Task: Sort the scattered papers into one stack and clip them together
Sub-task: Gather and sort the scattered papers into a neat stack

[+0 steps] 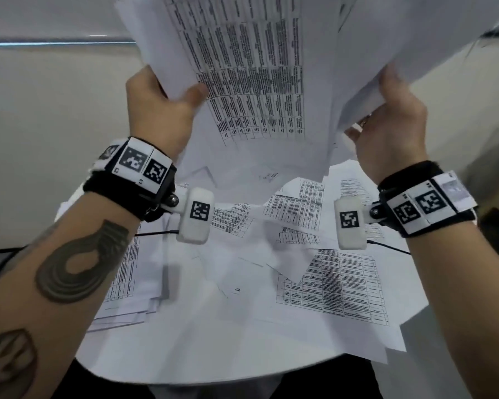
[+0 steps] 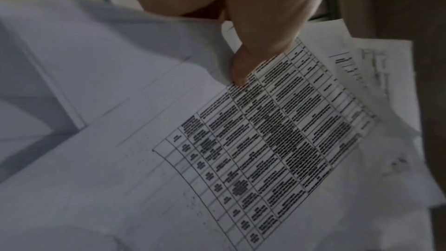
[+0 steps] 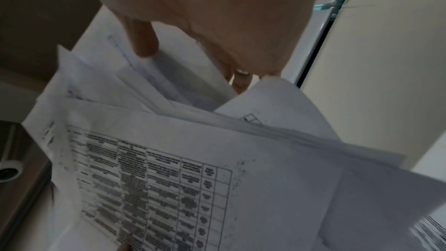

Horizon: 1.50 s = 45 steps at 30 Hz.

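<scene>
Both hands clamp one ragged sheaf of printed sheets (image 1: 251, 82) raised above the table: left hand (image 1: 159, 110) pinching its left edge, right hand (image 1: 386, 122) its right. Best tapped square on edge before clipping. More loose papers (image 1: 329, 283) blanket the round table (image 1: 156, 370); little bare surface; no clip visible.

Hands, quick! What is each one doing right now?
Left hand: closed on the left side of the lifted papers.
Right hand: closed on the right side of the same papers.
</scene>
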Each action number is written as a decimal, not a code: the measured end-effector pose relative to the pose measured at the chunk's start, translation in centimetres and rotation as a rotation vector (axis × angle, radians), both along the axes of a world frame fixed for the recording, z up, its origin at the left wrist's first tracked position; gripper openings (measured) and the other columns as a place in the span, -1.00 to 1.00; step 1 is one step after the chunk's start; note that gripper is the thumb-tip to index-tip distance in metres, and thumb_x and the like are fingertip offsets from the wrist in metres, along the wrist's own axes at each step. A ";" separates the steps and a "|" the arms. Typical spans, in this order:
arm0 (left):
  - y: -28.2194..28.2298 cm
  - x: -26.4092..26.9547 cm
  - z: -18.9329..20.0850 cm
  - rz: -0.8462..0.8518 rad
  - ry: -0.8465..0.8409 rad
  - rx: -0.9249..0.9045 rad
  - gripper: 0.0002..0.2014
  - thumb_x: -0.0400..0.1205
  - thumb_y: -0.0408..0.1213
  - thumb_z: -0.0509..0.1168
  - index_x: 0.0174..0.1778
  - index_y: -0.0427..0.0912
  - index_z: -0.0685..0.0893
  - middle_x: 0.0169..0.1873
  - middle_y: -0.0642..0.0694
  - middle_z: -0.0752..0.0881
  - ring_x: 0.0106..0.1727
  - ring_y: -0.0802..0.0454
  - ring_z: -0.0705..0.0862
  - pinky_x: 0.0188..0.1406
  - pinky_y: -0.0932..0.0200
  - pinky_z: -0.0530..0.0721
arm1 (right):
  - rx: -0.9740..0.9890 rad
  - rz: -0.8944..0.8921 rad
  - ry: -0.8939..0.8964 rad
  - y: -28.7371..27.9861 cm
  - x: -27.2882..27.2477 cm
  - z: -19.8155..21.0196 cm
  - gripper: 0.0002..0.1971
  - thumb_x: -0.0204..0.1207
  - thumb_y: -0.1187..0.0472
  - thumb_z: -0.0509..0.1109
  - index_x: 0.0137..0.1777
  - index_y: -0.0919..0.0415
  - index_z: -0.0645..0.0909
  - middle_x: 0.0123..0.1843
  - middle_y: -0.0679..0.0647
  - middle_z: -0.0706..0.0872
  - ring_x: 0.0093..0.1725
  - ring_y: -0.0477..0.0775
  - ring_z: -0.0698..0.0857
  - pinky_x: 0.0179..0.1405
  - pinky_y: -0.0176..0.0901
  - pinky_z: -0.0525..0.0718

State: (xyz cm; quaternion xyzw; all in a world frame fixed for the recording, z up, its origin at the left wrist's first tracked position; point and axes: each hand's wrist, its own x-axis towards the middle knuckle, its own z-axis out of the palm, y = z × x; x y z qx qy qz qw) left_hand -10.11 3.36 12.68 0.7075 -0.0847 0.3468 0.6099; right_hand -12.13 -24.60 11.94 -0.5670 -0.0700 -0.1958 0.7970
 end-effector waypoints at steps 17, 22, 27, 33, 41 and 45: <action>0.1 1.8 -4.4 0.050 0.065 -0.030 -0.79 0.56 -0.41 0.56 0.07 -0.27 0.74 -0.16 0.15 0.78 -0.27 0.52 0.72 -0.19 0.48 0.66 | -0.151 -0.466 -0.138 3.0 3.6 0.1 -0.69 0.42 0.57 0.31 0.09 0.27 0.65 -0.09 0.01 0.81 -0.20 -0.20 0.77 -0.08 -0.20 0.79; 2.2 2.0 -5.1 0.075 0.097 -0.014 -0.80 0.54 -0.34 0.59 -0.07 -0.02 0.72 -0.13 0.16 0.81 -0.17 0.38 0.78 -0.08 0.33 0.76 | -0.132 -0.530 -0.080 0.1 5.0 0.6 -0.67 0.48 0.53 0.40 0.21 0.27 0.69 -0.01 0.00 0.82 -0.13 -0.21 0.80 0.04 -0.22 0.80; 3.8 2.0 -6.1 0.128 0.149 -0.094 -0.76 0.53 -0.34 0.62 -0.18 0.06 0.70 -0.20 0.20 0.80 -0.26 0.37 0.77 -0.11 0.20 0.78 | -0.126 -0.542 0.052 -2.7 4.8 -1.1 -0.65 0.55 0.53 0.38 0.20 0.12 0.64 0.03 0.00 0.79 -0.02 -0.06 0.82 0.23 -0.10 0.80; 5.0 2.0 -5.9 0.127 0.162 -0.131 -0.81 0.54 -0.35 0.60 -0.02 -0.07 0.75 -0.10 0.08 0.85 -0.13 0.21 0.84 -0.07 0.20 0.81 | -0.249 -0.547 0.163 -5.8 3.2 -2.5 -0.78 0.63 0.46 0.35 0.14 0.16 0.64 -0.08 -0.04 0.69 -0.26 -0.26 0.70 -0.23 -0.43 0.70; 4.6 2.7 -5.2 0.085 0.232 -0.286 -0.72 0.51 -0.39 0.63 0.08 -0.24 0.73 -0.03 -0.13 0.85 -0.07 -0.04 0.83 0.02 -0.04 0.86 | 0.375 -0.379 0.372 -7.6 2.8 -6.8 -0.64 0.51 0.60 0.30 -0.19 0.07 0.42 -0.33 -0.09 0.62 -0.39 -0.22 0.55 -0.53 -0.37 0.32; 4.8 2.9 -5.5 0.168 0.324 -0.184 -0.77 0.52 -0.37 0.61 -0.03 -0.08 0.72 -0.12 0.01 0.83 -0.12 0.03 0.83 -0.03 0.01 0.85 | 0.594 -0.364 0.470 -9.3 2.2 -8.1 -0.69 0.68 0.42 0.33 -0.26 0.13 0.41 -0.37 -0.05 0.51 -0.45 -0.12 0.46 -0.55 -0.42 0.36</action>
